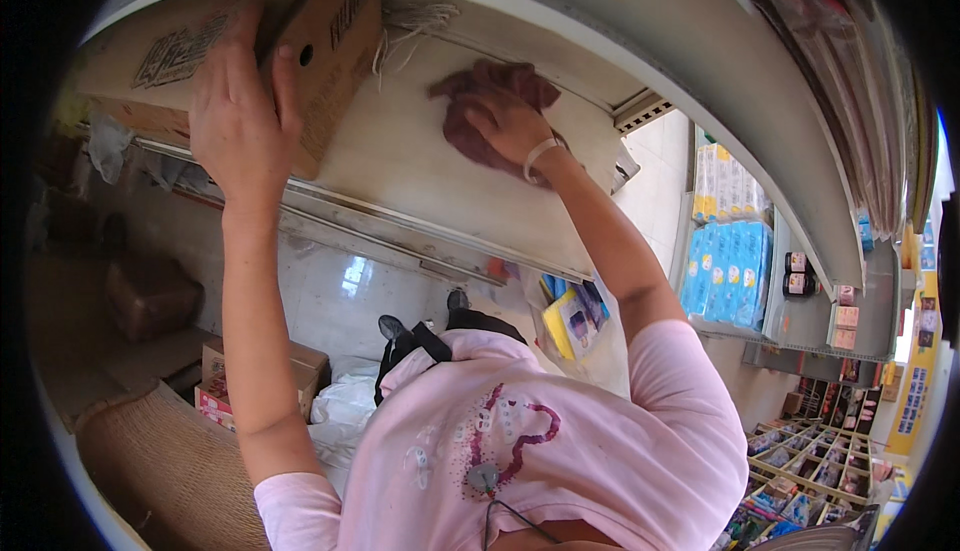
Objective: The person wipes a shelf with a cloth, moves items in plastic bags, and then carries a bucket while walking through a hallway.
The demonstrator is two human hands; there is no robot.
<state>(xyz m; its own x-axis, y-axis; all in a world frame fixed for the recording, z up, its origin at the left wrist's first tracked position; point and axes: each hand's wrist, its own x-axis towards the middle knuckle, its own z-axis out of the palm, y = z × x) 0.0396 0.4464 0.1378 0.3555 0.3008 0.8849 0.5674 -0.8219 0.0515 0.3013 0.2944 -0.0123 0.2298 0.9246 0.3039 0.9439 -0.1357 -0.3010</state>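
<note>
My left hand (247, 108) rests on a brown cardboard box (330, 78) at the left of a pale shelf board (390, 146). Its thumb lies on the box's side near a round hole, with the fingers along the edge of the printed face. On the same board, my right hand (514, 127) presses on a crumpled dark red cloth (480, 142). The thumb and fingers of that hand lie over the cloth, and a pale band circles the wrist. A tuft of white string (420, 22) lies on the board between box and cloth.
An upper shelf edge (600, 48) curves over my arms. Below the board are a white bag with colourful packets (577, 322), an open cardboard box (300, 378) and a woven brown mat (165, 461). Blue tissue packs (724, 273) stand on shelving at the right.
</note>
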